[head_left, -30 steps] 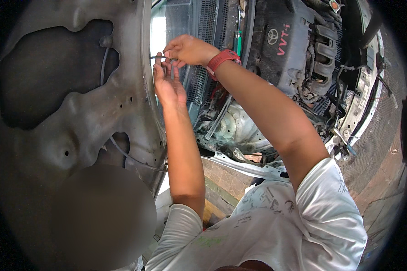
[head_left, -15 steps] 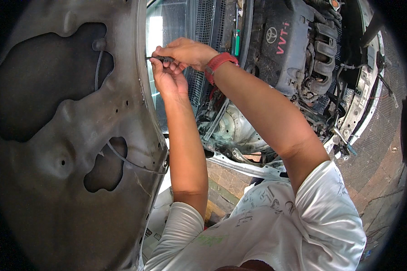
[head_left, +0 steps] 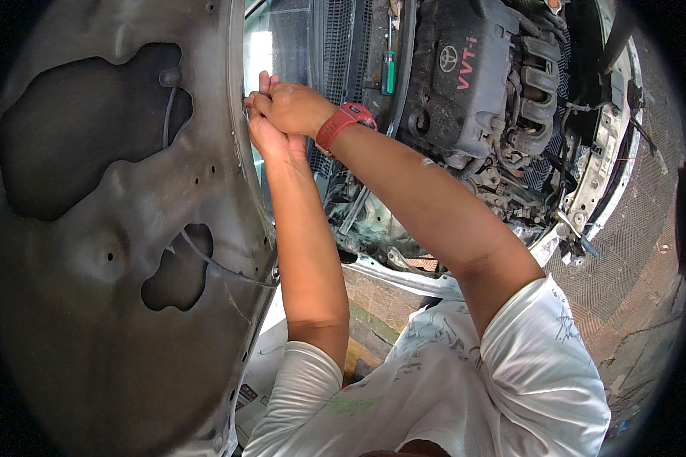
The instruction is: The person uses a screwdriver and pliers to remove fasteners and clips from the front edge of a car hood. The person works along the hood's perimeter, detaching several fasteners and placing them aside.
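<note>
My two hands are pressed together beside the rear edge of the raised car hood [head_left: 168,198], over the windshield [head_left: 290,46]. The left hand [head_left: 265,137] is underneath, palm up, with its fingers closed near the hood edge. Across it lies my right hand [head_left: 301,109], its fingers bent over the left fingertips. Any small part between them is hidden by the hands. A red wristwatch [head_left: 347,126] sits on my right wrist. A thin hose [head_left: 221,266] runs along the hood's underside, through a cutout.
The engine cover [head_left: 457,84] and intake manifold [head_left: 537,91] fill the bay on the right. A green-handled screwdriver [head_left: 389,72] lies by the black cowl grille [head_left: 347,53]. The white fender edge [head_left: 404,280] runs in front of my body.
The right hand has turned and folded over the left. The small dark piece seen between the fingers earlier is now covered. Both hands have shifted slightly left, and the view has moved a little.
</note>
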The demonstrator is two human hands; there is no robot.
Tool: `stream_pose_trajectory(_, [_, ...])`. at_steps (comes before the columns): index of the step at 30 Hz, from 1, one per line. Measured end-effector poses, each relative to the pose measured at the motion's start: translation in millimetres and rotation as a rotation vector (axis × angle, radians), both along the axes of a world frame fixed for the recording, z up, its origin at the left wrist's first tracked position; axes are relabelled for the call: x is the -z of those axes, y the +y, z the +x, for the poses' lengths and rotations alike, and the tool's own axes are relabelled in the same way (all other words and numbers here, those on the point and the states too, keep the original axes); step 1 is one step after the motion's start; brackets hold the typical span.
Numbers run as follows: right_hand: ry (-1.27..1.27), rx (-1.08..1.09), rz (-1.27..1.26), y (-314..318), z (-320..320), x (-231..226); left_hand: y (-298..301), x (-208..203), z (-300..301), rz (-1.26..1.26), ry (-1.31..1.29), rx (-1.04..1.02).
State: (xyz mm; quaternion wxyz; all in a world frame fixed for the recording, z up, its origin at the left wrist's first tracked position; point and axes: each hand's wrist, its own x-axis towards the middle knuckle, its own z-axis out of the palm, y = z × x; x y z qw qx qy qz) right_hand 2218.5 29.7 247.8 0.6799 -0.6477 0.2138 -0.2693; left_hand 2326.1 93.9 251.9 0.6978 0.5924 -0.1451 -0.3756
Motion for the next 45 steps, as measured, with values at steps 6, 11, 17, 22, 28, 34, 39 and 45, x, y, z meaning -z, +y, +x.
stream_pose_trajectory(6, [-0.029, 0.157, -0.088, -2.1, 19.7, 27.2, -30.2, -11.9, -35.9, 0.022, -0.042, -0.179])
stream_pose_trajectory(11, [0.066, 0.108, 0.038, 4.4, 3.2, 2.8, -30.7, -10.4, 0.4, 0.008, 0.027, -0.207])
stream_pose_trajectory(17, [0.108, 0.085, 0.081, 15.3, -25.7, -33.8, -13.4, -29.4, 20.1, -0.001, 0.188, -0.079])
stream_pose_trajectory(22, [0.093, 0.207, -0.200, 9.8, -15.1, -6.7, -12.9, -35.2, -43.9, 0.030, 0.086, 0.058])
stream_pose_trajectory(28, [0.167, 0.089, -0.159, 2.6, 2.1, -14.4, -4.8, -41.1, -24.6, 0.112, 0.158, 0.037])
stream_pose_trajectory(34, [0.164, 0.020, -0.153, 3.0, 3.4, -16.1, -18.1, -30.9, 5.1, 0.204, 0.000, -0.130])
stream_pose_trajectory(39, [0.179, 0.071, -0.022, -3.3, 12.3, -7.4, -40.4, -28.6, 5.0, 0.190, 0.066, -0.258])
stream_pose_trajectory(45, [0.177, 0.052, -0.316, -0.9, 2.9, -16.3, -42.1, -32.1, 30.7, 0.197, 0.179, -0.249])
